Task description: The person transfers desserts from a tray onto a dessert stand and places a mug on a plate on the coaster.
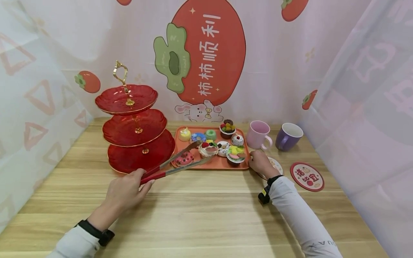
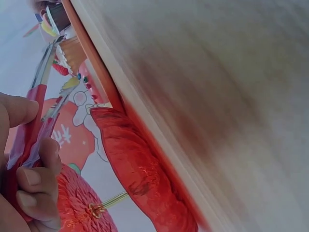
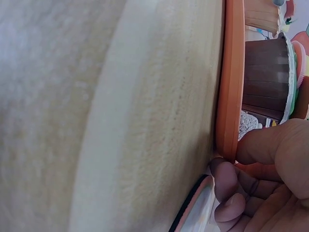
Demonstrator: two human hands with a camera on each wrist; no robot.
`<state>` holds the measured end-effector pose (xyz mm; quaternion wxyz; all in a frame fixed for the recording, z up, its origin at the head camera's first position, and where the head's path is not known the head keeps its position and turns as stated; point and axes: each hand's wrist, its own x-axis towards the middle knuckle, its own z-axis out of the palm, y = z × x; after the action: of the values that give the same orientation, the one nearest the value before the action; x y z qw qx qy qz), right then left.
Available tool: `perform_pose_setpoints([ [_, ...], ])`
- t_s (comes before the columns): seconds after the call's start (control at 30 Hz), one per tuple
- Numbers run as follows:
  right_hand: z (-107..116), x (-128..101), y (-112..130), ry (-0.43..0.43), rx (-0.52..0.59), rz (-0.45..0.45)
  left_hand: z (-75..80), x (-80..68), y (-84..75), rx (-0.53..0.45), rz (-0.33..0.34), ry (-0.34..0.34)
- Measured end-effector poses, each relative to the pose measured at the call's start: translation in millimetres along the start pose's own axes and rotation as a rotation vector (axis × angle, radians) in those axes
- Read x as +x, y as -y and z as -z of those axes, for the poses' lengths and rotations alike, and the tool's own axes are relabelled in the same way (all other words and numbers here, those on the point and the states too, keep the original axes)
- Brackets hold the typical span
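My left hand (image 1: 139, 180) grips the red handles of metal tongs (image 1: 175, 163), and in the left wrist view its fingers (image 2: 30, 180) curl round those tongs (image 2: 39, 108). The tong arms reach over the orange tray (image 1: 219, 165) and straddle a white cupcake with a strawberry (image 1: 208, 148), beside a pink donut (image 1: 184, 158). My right hand (image 1: 256, 159) pinches the tray's near right corner; the thumb (image 3: 270, 140) lies on the tray rim (image 3: 229, 87) with the fingers (image 3: 227, 186) under it. Several small toy cakes fill the tray.
A red three-tier stand (image 1: 133, 129) with a gold handle rises left of the tray, its plates bare. A pink mug (image 1: 258, 134) and a purple mug (image 1: 288, 136) stand to the right. A round coaster (image 1: 307, 176) lies near the right curtain, another (image 1: 276, 165) under my right hand.
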<state>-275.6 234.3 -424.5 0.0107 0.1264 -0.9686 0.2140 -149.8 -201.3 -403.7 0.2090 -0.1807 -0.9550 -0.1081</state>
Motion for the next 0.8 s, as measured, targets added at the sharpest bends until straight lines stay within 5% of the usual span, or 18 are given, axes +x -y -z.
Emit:
perform_pose_setpoints([
  [0.2,0,2,-1,-0.001,-0.011,0.003,0.5,1.3,-1.6,0.001,0.02,0.009],
  [0.8,-1,1,-1,0.017,0.009,-0.012,-9.5,3.3,1.7,0.042,-0.104,-0.08],
])
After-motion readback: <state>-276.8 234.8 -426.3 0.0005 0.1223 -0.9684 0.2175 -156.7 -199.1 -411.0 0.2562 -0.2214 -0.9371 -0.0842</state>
